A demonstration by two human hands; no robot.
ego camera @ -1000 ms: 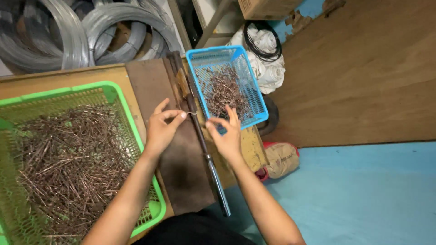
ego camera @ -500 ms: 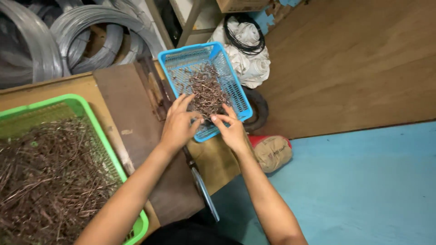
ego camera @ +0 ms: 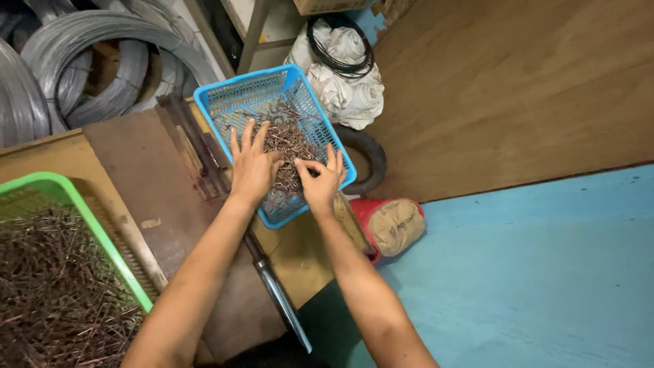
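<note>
While both hands sit in the blue basket point(ego camera: 231, 109), we press our left hand point(ego camera: 253, 167), fingers spread flat, on the rusty wire pieces point(ego camera: 289, 140); our right hand point(ego camera: 320, 182) pinches a few just beside it. The pile stretches away from us. Earlier, both hands hovered short of the basket.

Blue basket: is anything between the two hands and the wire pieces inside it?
Nothing visible. The left hand and right hand are already over the blue basket, fingers touching the rusty wire pieces directly.
</note>
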